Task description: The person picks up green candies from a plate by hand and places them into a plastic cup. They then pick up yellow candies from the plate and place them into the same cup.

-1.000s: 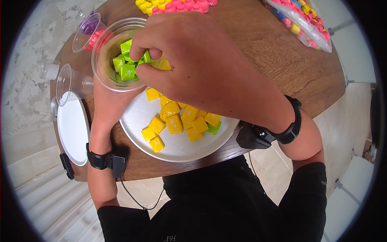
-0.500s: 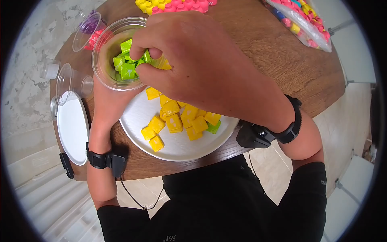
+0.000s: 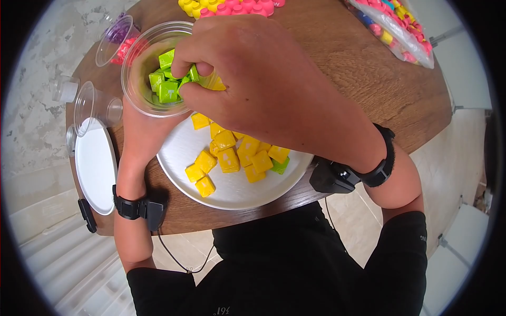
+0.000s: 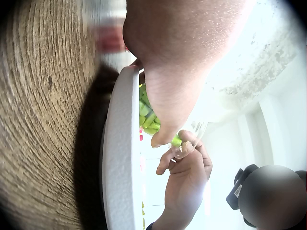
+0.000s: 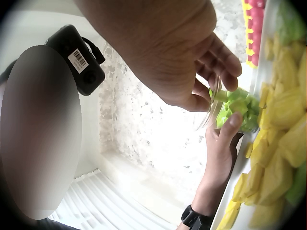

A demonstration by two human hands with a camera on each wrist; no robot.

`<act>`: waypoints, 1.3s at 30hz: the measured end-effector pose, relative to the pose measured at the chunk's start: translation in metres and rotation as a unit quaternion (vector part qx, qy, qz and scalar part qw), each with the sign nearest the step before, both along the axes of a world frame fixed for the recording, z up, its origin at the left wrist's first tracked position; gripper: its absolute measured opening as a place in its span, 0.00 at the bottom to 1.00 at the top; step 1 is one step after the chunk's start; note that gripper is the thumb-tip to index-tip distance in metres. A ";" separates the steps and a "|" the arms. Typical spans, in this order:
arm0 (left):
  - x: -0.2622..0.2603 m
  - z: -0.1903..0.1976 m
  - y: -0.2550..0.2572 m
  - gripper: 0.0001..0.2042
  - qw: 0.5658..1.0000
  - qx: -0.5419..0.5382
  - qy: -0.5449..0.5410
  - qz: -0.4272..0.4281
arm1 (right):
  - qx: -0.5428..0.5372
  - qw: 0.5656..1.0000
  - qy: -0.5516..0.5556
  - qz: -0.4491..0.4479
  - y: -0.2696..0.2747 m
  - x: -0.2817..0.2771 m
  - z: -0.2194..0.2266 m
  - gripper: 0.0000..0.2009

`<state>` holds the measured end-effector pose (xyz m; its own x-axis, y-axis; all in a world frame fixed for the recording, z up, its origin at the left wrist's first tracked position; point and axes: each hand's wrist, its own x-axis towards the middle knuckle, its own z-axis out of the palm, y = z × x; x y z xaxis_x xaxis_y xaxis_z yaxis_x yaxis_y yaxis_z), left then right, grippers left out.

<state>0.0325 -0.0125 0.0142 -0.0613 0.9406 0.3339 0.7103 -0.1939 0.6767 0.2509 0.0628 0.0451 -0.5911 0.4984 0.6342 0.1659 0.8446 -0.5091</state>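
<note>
My left hand grips a clear plastic cup from below and the side, its thumb against the wall in the right wrist view. Several green wrapped candies lie inside the cup. My right hand reaches over the rim, pinching a green candy between thumb and fingers at the cup's mouth. Below both hands stands a round white plate with many yellow wrapped candies and a green one at the right of the pile. Part of the plate is hidden under my right forearm.
Left of the plate are a white oval tray and an empty clear cup. Another cup near purple and pink pieces stands farther back. Yellow and pink knobbed blocks sit at the far edge, a plastic bag of colourful pieces at far right.
</note>
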 end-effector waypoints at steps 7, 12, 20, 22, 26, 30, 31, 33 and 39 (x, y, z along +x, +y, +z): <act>0.001 -0.001 0.000 0.41 1.000 0.002 -0.014 -0.003 | 0.001 1.000 0.001 0.001 0.000 0.000 -0.001 0.07; 0.002 0.000 0.000 0.41 1.000 0.007 -0.018 -0.006 | 0.009 1.000 -0.005 -0.001 0.001 0.000 -0.001 0.07; 0.003 0.000 0.002 0.42 0.999 0.001 -0.036 -0.007 | 0.008 1.000 -0.001 -0.003 0.000 0.001 -0.001 0.08; 0.002 0.000 0.002 0.41 1.000 0.014 -0.016 -0.014 | 0.004 1.000 -0.006 -0.003 0.000 0.001 0.000 0.08; 0.001 -0.001 0.001 0.41 1.000 0.011 -0.021 -0.013 | 0.011 1.000 0.002 -0.012 -0.001 0.001 -0.001 0.08; 0.000 -0.001 0.001 0.41 1.000 0.008 -0.017 -0.011 | 0.019 0.999 -0.031 -0.028 -0.001 0.001 0.003 0.08; 0.001 -0.001 0.000 0.41 1.000 0.005 -0.018 -0.008 | 0.018 0.999 -0.032 -0.028 -0.001 0.002 0.004 0.08; 0.001 0.000 0.001 0.41 1.000 0.003 -0.024 -0.009 | 0.008 0.999 -0.042 -0.016 -0.001 0.004 0.006 0.08; 0.001 -0.001 0.000 0.41 0.999 0.007 -0.031 -0.012 | -0.019 0.999 -0.038 0.013 0.001 0.006 0.009 0.08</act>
